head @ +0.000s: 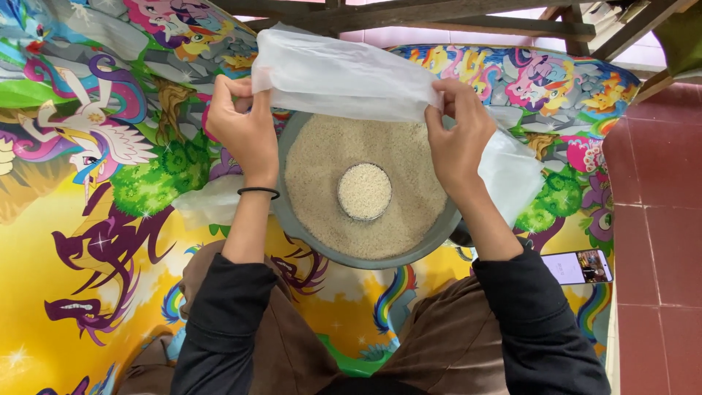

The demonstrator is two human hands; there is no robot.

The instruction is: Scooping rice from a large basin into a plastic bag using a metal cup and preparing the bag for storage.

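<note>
A grey round basin (436, 240) full of pale grain sits on the mat in front of my knees. In the middle of the grain stands a small metal cup (364, 192), also filled with grain. My left hand (245, 132) and my right hand (459, 130) each pinch an edge of a clear plastic bag (344, 77), holding it stretched above the basin's far rim. A black band circles my left wrist.
A colourful cartoon-printed mat (88, 241) covers the floor. More clear plastic bags (512, 172) lie at the basin's right and left. A phone (578, 267) rests at the mat's right edge. Red floor tiles (658, 219) lie to the right, wooden legs at the top.
</note>
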